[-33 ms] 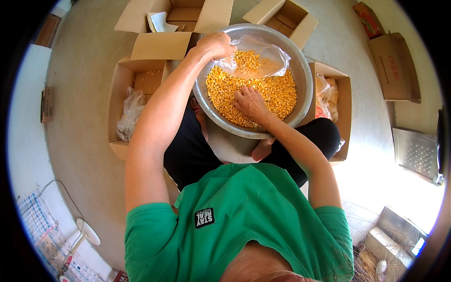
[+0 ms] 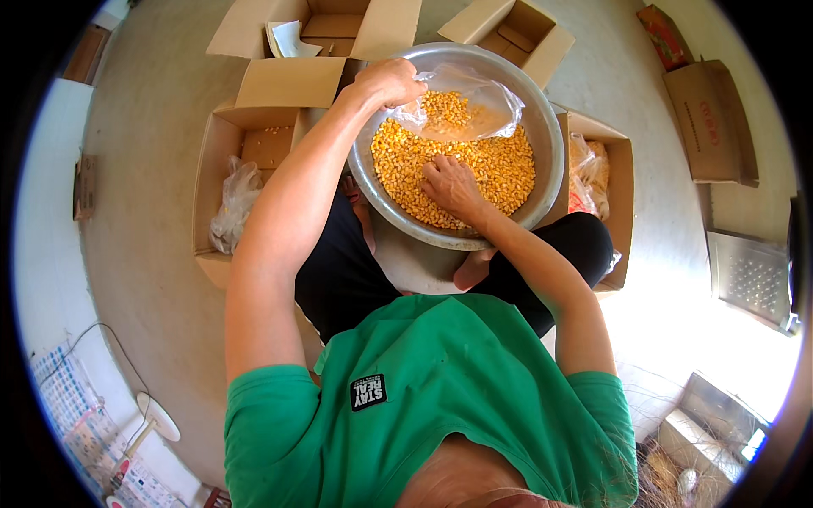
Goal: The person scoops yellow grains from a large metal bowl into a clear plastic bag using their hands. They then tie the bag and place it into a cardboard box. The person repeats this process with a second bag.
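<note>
A wide metal basin [image 2: 552, 169] stands in front of my crossed legs, with a thick layer of yellow corn kernels [image 2: 500, 169] in it. Inside its far part lies a clear plastic bag [image 2: 495, 102], mouth spread toward me, with some kernels in it. My left hand [image 2: 389, 82] reaches over the basin's far left rim, closed on the left edge of the bag's mouth. Just below the bag, my right hand [image 2: 451, 184] rests on the loose kernels, fingers curled down into them. Its fingertips are partly hidden, so how many kernels it holds does not show.
Left of the basin, an open cardboard box [image 2: 207, 182] contains a crumpled plastic bag [image 2: 237, 203]. Another box [image 2: 622, 212] at the right holds filled clear bags [image 2: 590, 173]. Two more open boxes stand behind, the left one with papers [image 2: 292, 41].
</note>
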{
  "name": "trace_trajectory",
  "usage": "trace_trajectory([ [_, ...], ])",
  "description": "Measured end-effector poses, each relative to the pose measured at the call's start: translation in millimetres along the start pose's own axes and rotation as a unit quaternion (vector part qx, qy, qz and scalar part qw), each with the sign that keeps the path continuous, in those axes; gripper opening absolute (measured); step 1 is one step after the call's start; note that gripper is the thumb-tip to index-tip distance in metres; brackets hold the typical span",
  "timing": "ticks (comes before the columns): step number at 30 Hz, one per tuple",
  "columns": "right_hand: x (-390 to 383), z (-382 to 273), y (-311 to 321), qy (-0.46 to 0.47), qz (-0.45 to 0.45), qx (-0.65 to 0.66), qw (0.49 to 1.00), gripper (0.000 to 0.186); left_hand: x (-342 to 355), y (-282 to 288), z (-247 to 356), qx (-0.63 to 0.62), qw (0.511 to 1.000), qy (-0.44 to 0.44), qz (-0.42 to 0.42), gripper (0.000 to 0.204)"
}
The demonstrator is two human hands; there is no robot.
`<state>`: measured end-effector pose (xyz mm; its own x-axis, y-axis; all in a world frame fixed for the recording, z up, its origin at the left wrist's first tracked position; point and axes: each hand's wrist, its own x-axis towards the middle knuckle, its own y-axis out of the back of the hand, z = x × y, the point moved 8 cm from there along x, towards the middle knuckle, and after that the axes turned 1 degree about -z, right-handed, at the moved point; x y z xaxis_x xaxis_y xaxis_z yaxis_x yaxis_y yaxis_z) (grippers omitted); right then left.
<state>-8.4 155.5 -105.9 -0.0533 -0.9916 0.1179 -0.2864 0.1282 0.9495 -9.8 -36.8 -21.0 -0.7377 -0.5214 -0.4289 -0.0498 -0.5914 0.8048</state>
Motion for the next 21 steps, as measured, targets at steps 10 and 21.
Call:
trace_trajectory([
  [10, -3, 13, -9, -0.043, -0.02, 0.018, 0.999, 0.026, -12, 7, 0, -0.013, 1.0, -0.015, 0.021, 0.044],
  [21, -2, 22, -16, -0.08, -0.047, 0.055, 0.994, 0.02, -12, 4, 2, -0.01, 1.0, -0.015, 0.022, 0.042],
])
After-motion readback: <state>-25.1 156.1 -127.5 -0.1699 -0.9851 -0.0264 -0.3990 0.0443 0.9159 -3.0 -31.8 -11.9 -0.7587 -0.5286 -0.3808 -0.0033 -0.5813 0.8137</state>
